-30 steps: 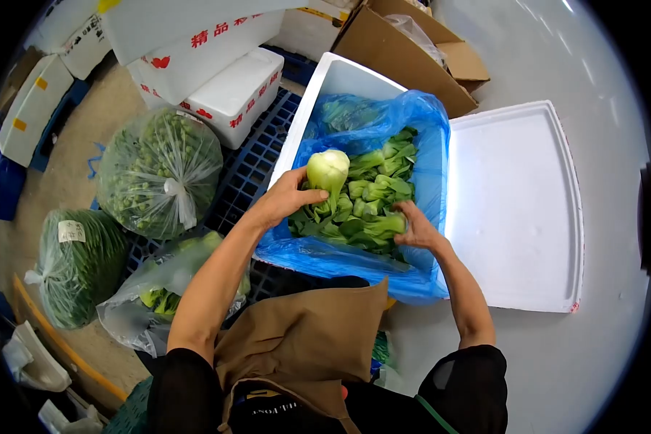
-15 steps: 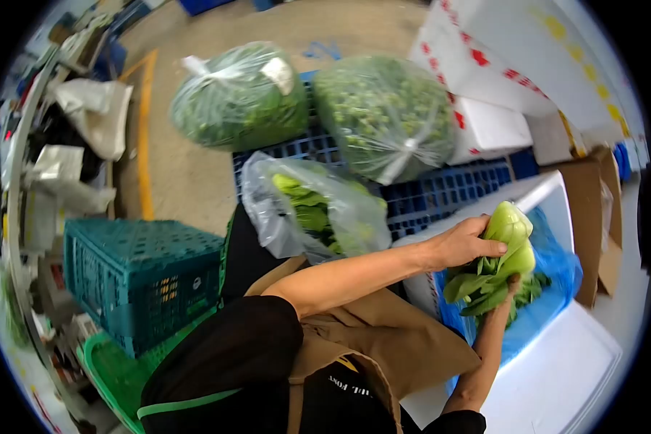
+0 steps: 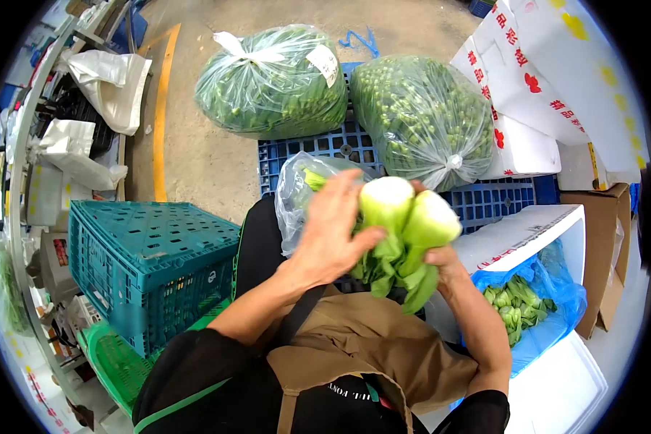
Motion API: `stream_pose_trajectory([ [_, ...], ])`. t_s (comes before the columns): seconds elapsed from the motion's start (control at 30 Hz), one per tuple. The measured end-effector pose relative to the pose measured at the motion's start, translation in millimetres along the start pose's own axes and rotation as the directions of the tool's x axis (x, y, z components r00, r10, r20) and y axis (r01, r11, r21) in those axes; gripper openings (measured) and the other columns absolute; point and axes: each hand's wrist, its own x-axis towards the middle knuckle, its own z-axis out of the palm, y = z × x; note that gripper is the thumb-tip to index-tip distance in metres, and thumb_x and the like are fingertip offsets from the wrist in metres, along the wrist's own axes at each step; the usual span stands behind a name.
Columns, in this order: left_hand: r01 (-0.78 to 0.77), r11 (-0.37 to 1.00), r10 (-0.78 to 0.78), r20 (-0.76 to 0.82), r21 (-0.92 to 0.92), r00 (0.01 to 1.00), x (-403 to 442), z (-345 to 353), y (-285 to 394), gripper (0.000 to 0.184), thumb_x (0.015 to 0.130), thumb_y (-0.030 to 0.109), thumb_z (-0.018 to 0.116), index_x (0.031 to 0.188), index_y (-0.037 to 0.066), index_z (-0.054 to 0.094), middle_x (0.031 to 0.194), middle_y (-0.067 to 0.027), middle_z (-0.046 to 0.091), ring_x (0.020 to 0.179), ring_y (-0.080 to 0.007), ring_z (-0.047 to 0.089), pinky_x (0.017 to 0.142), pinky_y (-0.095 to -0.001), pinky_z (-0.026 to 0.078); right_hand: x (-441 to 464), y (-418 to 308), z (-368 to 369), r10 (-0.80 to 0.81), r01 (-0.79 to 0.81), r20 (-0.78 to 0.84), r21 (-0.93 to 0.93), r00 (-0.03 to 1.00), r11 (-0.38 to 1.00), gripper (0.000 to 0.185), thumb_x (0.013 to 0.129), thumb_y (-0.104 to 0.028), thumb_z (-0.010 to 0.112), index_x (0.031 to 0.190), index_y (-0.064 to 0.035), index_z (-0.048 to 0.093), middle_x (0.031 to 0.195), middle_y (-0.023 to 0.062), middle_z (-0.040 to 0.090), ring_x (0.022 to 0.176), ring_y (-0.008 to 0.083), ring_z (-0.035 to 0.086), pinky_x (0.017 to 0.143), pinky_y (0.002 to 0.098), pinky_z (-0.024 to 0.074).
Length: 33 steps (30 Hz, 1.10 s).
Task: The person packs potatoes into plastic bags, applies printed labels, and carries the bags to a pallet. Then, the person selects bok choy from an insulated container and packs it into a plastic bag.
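Two heads of bok choy (image 3: 405, 224) are in front of my chest, pale cut bases upward and green leaves hanging down. My right hand (image 3: 445, 264) grips them from the right, thumb in front and some fingers hidden behind. At their left side is my left hand (image 3: 333, 228), slightly blurred, its fingers stretched out and thumb pointing across toward the stalks; whether it touches them I cannot tell. Just behind it lies an open clear plastic bag (image 3: 293, 192) with some greens in it. Lower right, more bok choy (image 3: 517, 304) sits in a blue plastic liner (image 3: 546, 336) inside a white foam box (image 3: 535, 235).
Two tied clear bags of green vegetables, a left one (image 3: 275, 87) and a right one (image 3: 423, 119), rest on a blue pallet (image 3: 351, 148). A teal crate (image 3: 152, 253) stands at left over a green basket (image 3: 112, 362). White cartons (image 3: 557, 79) and a brown cardboard box (image 3: 593, 253) are at right.
Both hands have moved left from above the blue-lined box to in front of my chest, bringing the bok choy along. My left hand's fingers have opened from around it.
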Motion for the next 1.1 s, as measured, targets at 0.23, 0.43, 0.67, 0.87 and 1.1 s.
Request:
stream_pose_trajectory([
  [0.23, 0.571, 0.82, -0.57, -0.136, -0.038, 0.81, -18, -23, -57, 0.043, 0.078, 0.017, 0.063, 0.112, -0.005, 0.05, 0.098, -0.0239, 0.056, 0.088, -0.0415, 0.055, 0.078, -0.0414, 0.046, 93, 69, -38, 0.333, -0.263, -0.02, -0.657, 0.943, 0.706, 0.089, 0.052, -0.009, 0.079, 0.131, -0.0073, 0.039, 0.114, 0.007, 0.055, 0.106, 0.0194, 0.051, 0.094, 0.0315, 0.0399],
  [0.43, 0.364, 0.266, -0.643, 0.117, -0.893, 0.757, -14, -30, -82, 0.015, 0.086, 0.007, 0.053, 0.098, 0.001, 0.06, 0.073, 0.0001, 0.057, 0.056, -0.0037, 0.049, 0.048, -0.017, 0.04, 177, 60, -68, 0.052, -0.074, -0.077, -0.996, 0.996, -0.057, 0.078, 0.054, -0.02, 0.078, 0.125, -0.01, 0.046, 0.106, 0.0145, 0.06, 0.1, 0.0268, 0.056, 0.087, 0.0352, 0.0445],
  [0.67, 0.172, -0.076, -0.616, 0.182, -0.982, 0.767, 7, -43, -88, 0.02, 0.08, 0.007, 0.063, 0.099, 0.001, 0.059, 0.08, -0.0062, 0.062, 0.06, -0.0071, 0.055, 0.048, -0.0159, 0.043, 188, 108, -41, 0.11, 0.081, 0.034, -0.886, 0.993, -0.456, 0.07, 0.061, -0.028, 0.072, 0.125, -0.0179, 0.045, 0.124, 0.0166, 0.046, 0.118, 0.0318, 0.041, 0.093, 0.0554, 0.0316],
  [0.87, 0.115, -0.049, -0.651, 0.12, -0.992, 0.749, 6, -31, -102, 0.022, 0.079, 0.006, 0.065, 0.099, 0.001, 0.059, 0.082, -0.0094, 0.063, 0.059, -0.0071, 0.055, 0.048, -0.0151, 0.043, 211, 189, -97, -0.153, 0.076, 0.178, -0.856, 0.972, -0.512, 0.08, 0.064, -0.041, 0.071, 0.133, -0.0197, 0.037, 0.126, 0.0209, 0.042, 0.122, 0.0394, 0.032, 0.099, 0.0604, 0.0201],
  [1.1, 0.129, 0.103, -0.657, 0.03, -0.986, 0.754, 3, -14, -129, 0.036, 0.079, 0.012, 0.066, 0.111, 0.003, 0.052, 0.087, -0.0062, 0.062, 0.061, -0.0072, 0.056, 0.049, -0.0174, 0.045, 180, 195, -96, -0.098, 0.103, 0.212, -0.765, 0.972, -0.636, 0.078, 0.076, -0.053, 0.054, 0.141, -0.0209, 0.024, 0.145, 0.021, 0.017, 0.134, 0.0404, 0.013, 0.098, 0.0668, 0.0162],
])
